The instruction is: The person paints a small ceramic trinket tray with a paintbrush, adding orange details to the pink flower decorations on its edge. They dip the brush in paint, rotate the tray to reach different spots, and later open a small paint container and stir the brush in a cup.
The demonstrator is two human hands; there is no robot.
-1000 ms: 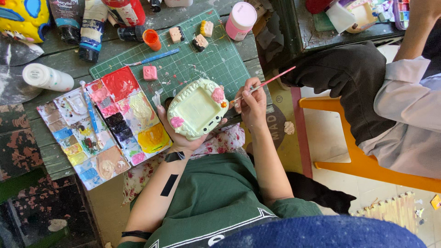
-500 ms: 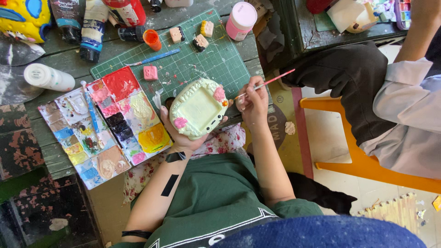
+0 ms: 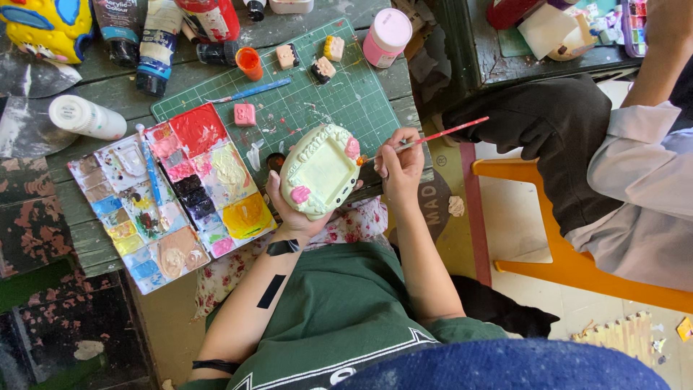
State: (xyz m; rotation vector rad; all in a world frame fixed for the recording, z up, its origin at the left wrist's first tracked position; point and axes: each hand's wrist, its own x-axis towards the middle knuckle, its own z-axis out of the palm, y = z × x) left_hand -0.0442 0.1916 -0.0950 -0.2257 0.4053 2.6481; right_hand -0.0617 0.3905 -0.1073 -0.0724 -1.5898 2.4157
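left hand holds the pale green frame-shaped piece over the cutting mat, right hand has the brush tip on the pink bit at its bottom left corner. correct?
Not quite. In the head view the left hand does hold the pale green frame-shaped piece over the cutting mat, but the right hand has the brush tip at the pink bit on its top right corner, not the bottom left.

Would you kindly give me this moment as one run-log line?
left hand: holds cream frame | right hand: holds paintbrush, tip at frame's pink ear | paint palette: beside on table
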